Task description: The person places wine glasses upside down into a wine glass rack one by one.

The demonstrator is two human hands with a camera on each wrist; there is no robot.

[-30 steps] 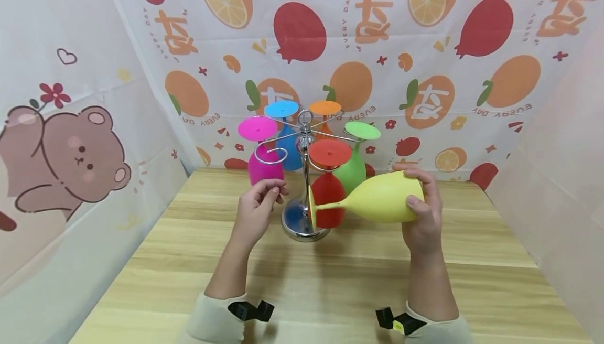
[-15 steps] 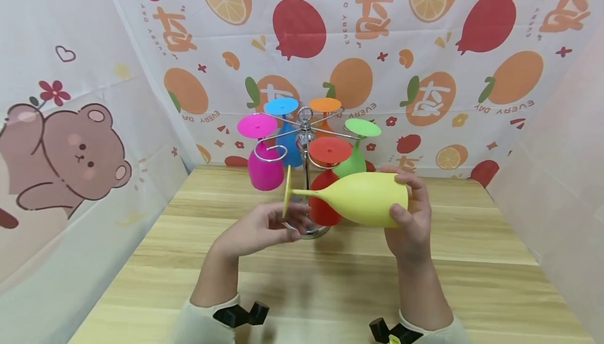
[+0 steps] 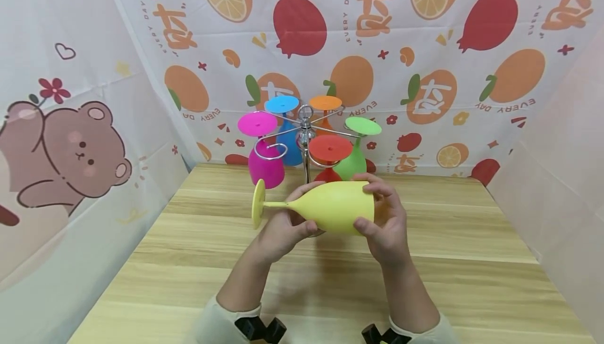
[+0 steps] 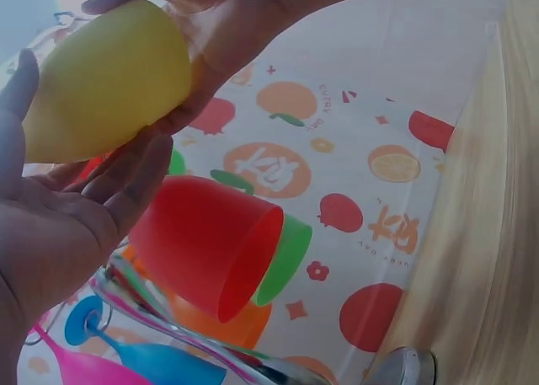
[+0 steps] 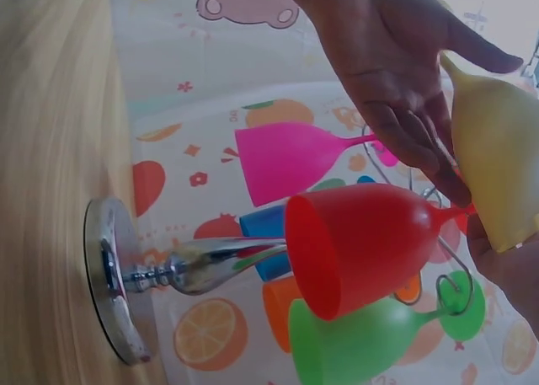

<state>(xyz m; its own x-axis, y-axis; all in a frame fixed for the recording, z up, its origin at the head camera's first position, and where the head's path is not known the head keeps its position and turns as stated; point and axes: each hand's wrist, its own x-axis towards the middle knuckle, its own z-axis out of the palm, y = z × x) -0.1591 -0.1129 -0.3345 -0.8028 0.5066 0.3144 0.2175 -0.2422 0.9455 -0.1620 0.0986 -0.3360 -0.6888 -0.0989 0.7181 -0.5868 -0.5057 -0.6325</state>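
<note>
A yellow goblet (image 3: 332, 207) lies sideways in the air in front of the rack, its foot pointing left. My right hand (image 3: 389, 226) grips the bowl near the rim, thumb in front and fingers over the top. Around the narrow end of the bowl is my left hand (image 3: 278, 234), thumb below and fingers behind. Its fingers look loose and nearly straight in the left wrist view. Behind the goblet stands a chrome stemware rack (image 3: 305, 137), with a red goblet (image 5: 362, 246) hanging upside down closest to my hands. The yellow goblet hides much of it in the head view.
Pink (image 3: 266, 165), blue (image 3: 289, 142), orange (image 3: 325, 104) and green (image 3: 354, 163) goblets also hang inverted on the rack. An empty wire loop (image 3: 271, 151) faces front left. The round base (image 5: 118, 284) rests on the wooden table (image 3: 189, 260); printed cloth (image 3: 302, 29) encloses it.
My right hand has brought the yellow goblet left and slightly lower, toward me. My left hand has moved from beside the pink goblet to under and behind the yellow bowl.
</note>
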